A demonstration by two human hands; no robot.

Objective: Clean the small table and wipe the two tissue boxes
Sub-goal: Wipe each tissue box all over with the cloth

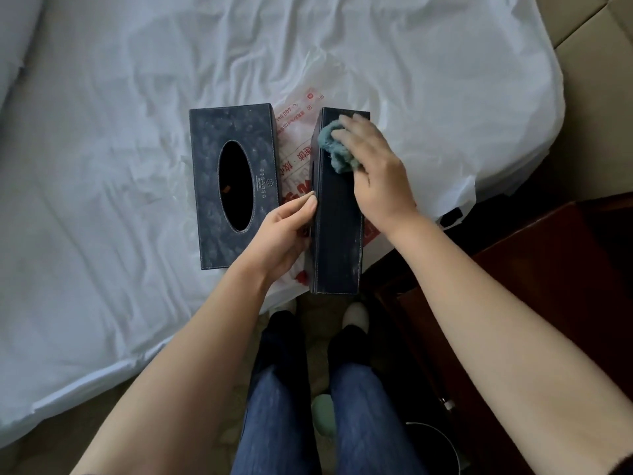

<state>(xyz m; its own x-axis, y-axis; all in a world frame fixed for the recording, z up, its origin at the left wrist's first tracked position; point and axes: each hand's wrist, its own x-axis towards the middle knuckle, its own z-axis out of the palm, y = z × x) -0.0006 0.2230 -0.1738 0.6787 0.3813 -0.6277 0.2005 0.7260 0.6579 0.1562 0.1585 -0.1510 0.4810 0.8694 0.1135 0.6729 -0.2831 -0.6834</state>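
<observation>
1. A white, wrinkled bed sheet (pixel 102 166) fills most of the view, and on it lies a thin white plastic bag with red print (pixel 298 145).
2. On the bag stand 2 dark navy, stitched, leather-look boxes, near each other but not touching.
3. The flat-lying tissue box (pixel 209 200) is on the left, its oval opening facing up (small pale lettering sits beside the opening).
4. The edge-standing tissue box (pixel 337 231) is on the right, tipped up on 1 long side, so that a plain long face is uppermost. Its near end reaches the bed's edge.
5. The left hand (pixel 284 231) holds this box from the left, the thumb laid along its upper edge and the fingers against the left face.
6. The right hand (pixel 376 169) presses a bunched teal fluffy cloth (pixel 337 149) onto the far half of the upper face, with the fingers bent over the wad.
7. A dark reddish-brown wooden bench (pixel 548 262) stands at the right, just beside the bed.
8. Below are blue jeans (pixel 274 423) and a pale shoe (pixel 356 317) on the floor.
</observation>
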